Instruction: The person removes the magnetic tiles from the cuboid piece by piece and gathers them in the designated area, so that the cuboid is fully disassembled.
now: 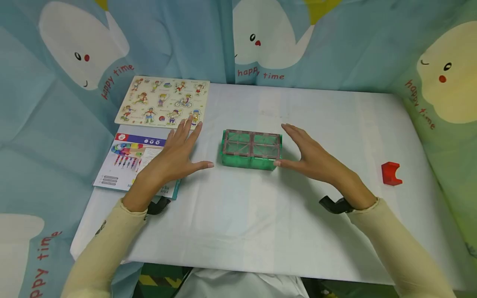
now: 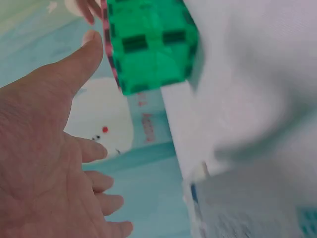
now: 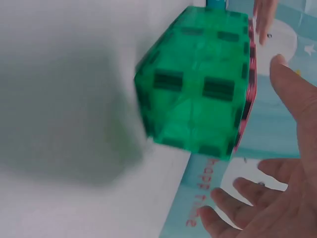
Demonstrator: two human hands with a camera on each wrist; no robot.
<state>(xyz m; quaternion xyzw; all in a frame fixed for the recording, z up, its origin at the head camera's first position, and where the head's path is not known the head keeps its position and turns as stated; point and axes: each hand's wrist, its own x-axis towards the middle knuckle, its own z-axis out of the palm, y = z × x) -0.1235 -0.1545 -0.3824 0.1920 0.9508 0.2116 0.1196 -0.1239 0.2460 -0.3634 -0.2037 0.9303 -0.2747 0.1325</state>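
A low box built of translucent green magnetic tiles with pinkish tiles on top stands mid-table. To its left my left hand hovers with fingers spread and thumb pointing at the box, apart from it. My right hand is at the box's right end, fingers extended, its thumb tip overlapping the near right corner in the head view. In the left wrist view the box's green end wall lies beyond the thumb. The right wrist view has the opposite end close to the right thumb. Neither hand holds anything.
A wooden picture puzzle board lies at the back left. Below it is a printed booklet or box, partly under the left hand. A red notched block sits at the right. Patterned curtains border the white table.
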